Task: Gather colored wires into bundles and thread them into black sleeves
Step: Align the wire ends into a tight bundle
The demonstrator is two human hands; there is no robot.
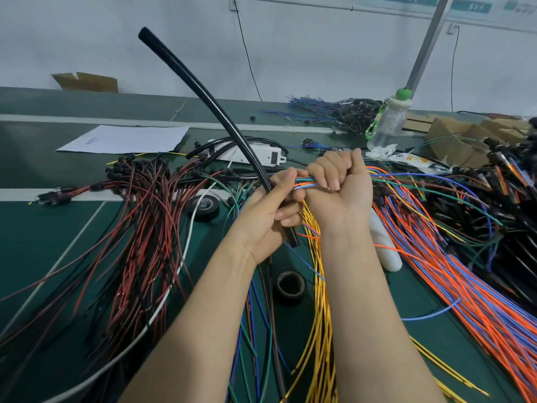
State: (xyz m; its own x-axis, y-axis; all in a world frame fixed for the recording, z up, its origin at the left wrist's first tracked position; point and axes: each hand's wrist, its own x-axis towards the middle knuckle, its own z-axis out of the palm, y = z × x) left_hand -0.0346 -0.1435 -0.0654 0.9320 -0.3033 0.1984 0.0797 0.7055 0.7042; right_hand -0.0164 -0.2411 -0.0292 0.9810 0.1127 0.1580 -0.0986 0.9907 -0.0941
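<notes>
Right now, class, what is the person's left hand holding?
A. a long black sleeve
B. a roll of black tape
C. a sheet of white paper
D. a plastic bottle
A: the left hand has its fingers curled round the black sleeve, which rises up past it, while the right hand grips the wire bundle.

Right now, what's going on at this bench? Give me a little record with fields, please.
Left hand: holds a black sleeve, long end pointing up and away
Right hand: fist closed round a bundle of colored wires
Threading: cannot tell whether any wire is inside the sleeve
Table: green, strewn with red and black wires, orange and blue wires, yellow wires
Also there: tape roll, paper sheet, water bottle
</notes>
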